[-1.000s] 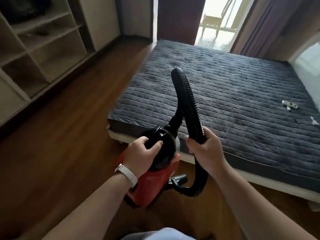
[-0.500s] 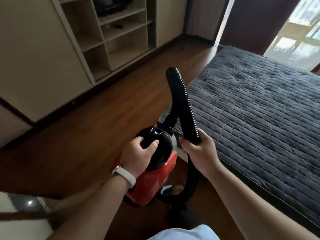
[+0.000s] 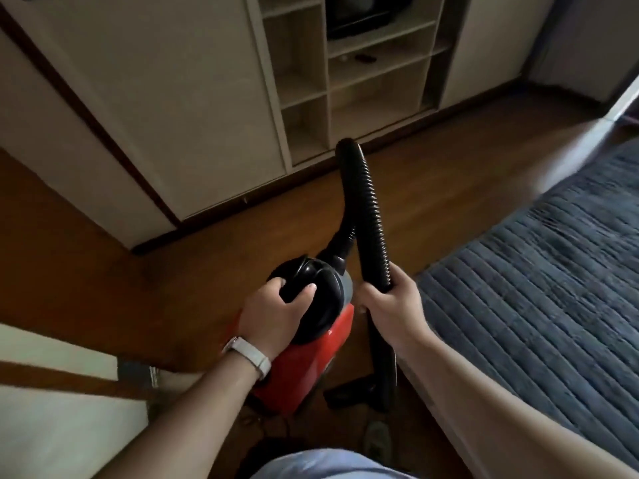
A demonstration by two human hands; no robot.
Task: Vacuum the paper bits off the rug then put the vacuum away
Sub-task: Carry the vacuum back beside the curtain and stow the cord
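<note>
A wooden floor (image 3: 138, 288) is stretching across the room; a grey quilted rug (image 3: 553, 288) is lying at the right; a pale shelving unit (image 3: 373, 81) is standing at the far side; the red vacuum (image 3: 321, 357) is hanging over the floor just beside the rug's edge; its black hose (image 3: 370, 216) is looping upward; the left hand (image 3: 273, 316) is curling fingers and thumb round the vacuum's black top; the right hand (image 3: 390, 305) is wrapping its fingers round the hose.
</note>
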